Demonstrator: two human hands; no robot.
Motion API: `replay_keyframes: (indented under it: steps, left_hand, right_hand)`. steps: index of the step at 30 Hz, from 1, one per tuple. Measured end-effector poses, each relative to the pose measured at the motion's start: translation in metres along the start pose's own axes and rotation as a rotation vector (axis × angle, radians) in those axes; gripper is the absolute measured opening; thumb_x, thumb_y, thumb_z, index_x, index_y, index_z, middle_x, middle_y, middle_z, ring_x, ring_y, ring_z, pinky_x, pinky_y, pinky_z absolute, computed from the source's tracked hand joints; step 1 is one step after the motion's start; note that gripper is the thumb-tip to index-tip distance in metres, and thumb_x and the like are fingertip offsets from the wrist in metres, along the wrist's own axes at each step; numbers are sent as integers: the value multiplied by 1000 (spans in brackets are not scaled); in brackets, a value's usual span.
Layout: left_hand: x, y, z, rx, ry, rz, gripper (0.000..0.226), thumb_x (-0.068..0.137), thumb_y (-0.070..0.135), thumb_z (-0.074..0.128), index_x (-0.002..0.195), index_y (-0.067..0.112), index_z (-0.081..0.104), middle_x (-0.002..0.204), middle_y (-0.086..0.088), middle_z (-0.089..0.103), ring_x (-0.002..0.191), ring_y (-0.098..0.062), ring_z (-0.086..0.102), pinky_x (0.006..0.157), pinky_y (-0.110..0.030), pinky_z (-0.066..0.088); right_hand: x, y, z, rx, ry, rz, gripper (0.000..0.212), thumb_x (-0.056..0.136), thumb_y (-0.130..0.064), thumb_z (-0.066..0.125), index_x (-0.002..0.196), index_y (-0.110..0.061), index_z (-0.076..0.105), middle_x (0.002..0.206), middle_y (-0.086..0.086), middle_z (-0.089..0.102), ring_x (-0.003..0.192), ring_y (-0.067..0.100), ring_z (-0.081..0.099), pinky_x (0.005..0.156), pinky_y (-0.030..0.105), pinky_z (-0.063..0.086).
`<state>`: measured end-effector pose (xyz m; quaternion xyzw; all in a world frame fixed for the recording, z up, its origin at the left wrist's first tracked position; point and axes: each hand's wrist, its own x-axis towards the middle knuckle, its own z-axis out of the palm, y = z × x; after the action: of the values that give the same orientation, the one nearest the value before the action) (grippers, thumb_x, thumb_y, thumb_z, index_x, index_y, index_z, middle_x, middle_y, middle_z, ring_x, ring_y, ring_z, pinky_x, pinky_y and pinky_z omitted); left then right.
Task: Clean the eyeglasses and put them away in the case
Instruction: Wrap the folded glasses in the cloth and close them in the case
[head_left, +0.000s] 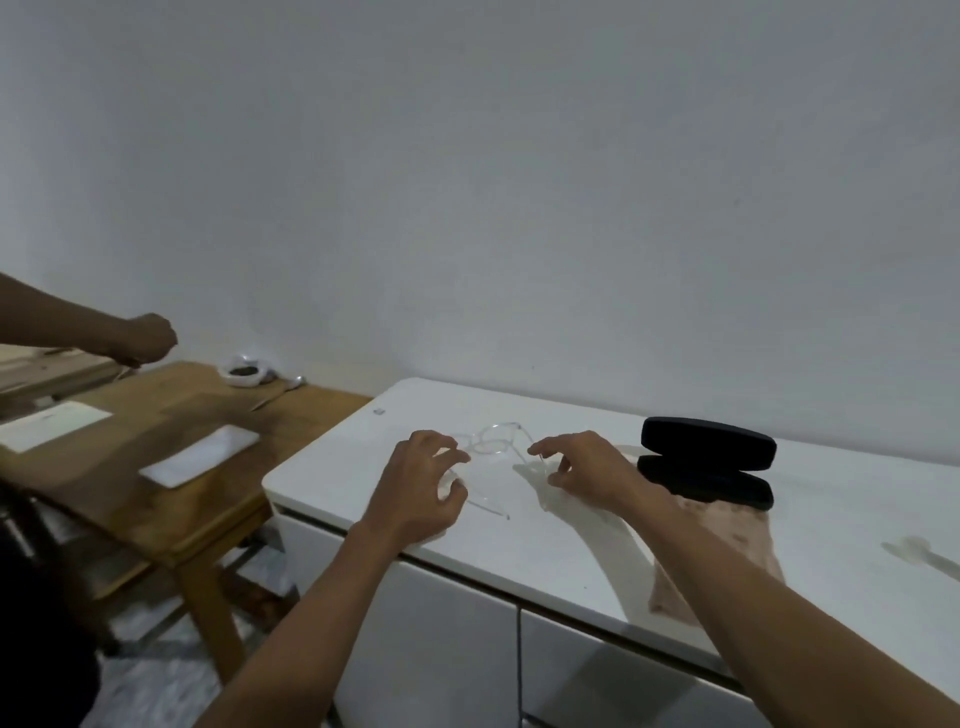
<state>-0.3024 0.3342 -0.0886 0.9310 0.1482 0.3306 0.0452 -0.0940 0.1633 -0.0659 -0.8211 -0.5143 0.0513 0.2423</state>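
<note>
From the head view, clear-framed eyeglasses (493, 441) lie on the white cabinet top (571, 545) between the left hand (423, 483) and right hand (582, 467), both with loosely curled fingers, contact with the temples unclear, while the open black case (706, 462) sits at three o'clock on a pinkish cloth (727, 540).
</note>
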Motion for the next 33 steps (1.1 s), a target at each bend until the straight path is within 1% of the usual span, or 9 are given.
replay_keyframes:
  steps: [3, 7, 10, 14, 18, 21, 25, 29, 33]
  left_hand:
    - [-2, -11, 9, 126, 34, 37, 23, 70, 12, 80, 92, 19, 79, 110, -6, 69, 106, -28, 62, 80, -37, 56]
    - [-3, -21, 17, 165, 145, 30, 19, 69, 4, 89, 82, 15, 80, 93, -6, 72, 85, -30, 68, 57, -36, 58]
    - [2, -15, 13, 109, 237, -5, 21, 72, 2, 89, 89, 11, 81, 88, -6, 75, 84, -28, 71, 55, -36, 61]
    - [25, 7, 4, 10, 307, -178, 17, 76, 10, 88, 91, 14, 82, 80, -5, 75, 81, -26, 72, 57, -33, 57]
    - [53, 35, 6, -209, 198, -333, 13, 85, 24, 81, 98, 21, 81, 87, -5, 74, 84, -20, 66, 70, -29, 45]
    - [69, 68, 13, -404, 106, -358, 15, 86, 23, 80, 100, 21, 82, 88, -3, 77, 79, -14, 64, 72, -25, 43]
    - [81, 113, 29, -519, -17, -294, 16, 86, 23, 79, 101, 19, 82, 89, -1, 80, 79, -17, 72, 72, -23, 49]
    - [83, 153, 44, -548, -119, -182, 16, 85, 23, 80, 100, 17, 82, 90, -4, 80, 78, -15, 69, 79, -30, 53]
    - [78, 171, 56, -568, -185, -110, 14, 82, 23, 83, 96, 19, 83, 87, -2, 81, 78, -14, 72, 78, -32, 56]
  right_hand:
    - [5, -1, 13, -4, 82, 13, 38, 90, -9, 68, 122, -28, 76, 116, 1, 77, 103, 19, 70, 90, 29, 50]
    - [7, 1, 21, 77, 206, -10, 27, 91, -7, 69, 109, -22, 82, 103, -1, 82, 94, 17, 73, 89, 28, 52]
    - [8, 0, 15, 99, 321, -52, 22, 94, -9, 68, 108, -19, 82, 97, 0, 82, 92, 20, 73, 81, 29, 48]
    - [4, -3, -5, 142, 433, -85, 16, 95, -10, 68, 103, -16, 80, 101, -3, 80, 88, 21, 72, 83, 38, 55]
    - [-16, 9, -37, 178, 535, -69, 12, 94, -12, 67, 100, -17, 77, 89, -10, 77, 74, 14, 70, 78, 34, 58]
    - [-41, 29, -61, 143, 573, -17, 12, 92, -13, 68, 99, -18, 77, 80, -5, 77, 71, 15, 70, 76, 35, 58]
    - [-86, 56, -88, 109, 603, 106, 15, 91, -13, 67, 99, -18, 77, 82, -2, 80, 76, 20, 73, 75, 36, 59]
    - [-127, 76, -103, 76, 632, 184, 18, 87, -11, 65, 95, -21, 77, 76, -3, 78, 71, 21, 72, 70, 40, 60]
    - [-158, 85, -109, 57, 654, 248, 20, 86, -11, 64, 95, -22, 78, 70, -6, 75, 67, 18, 70, 69, 38, 60]
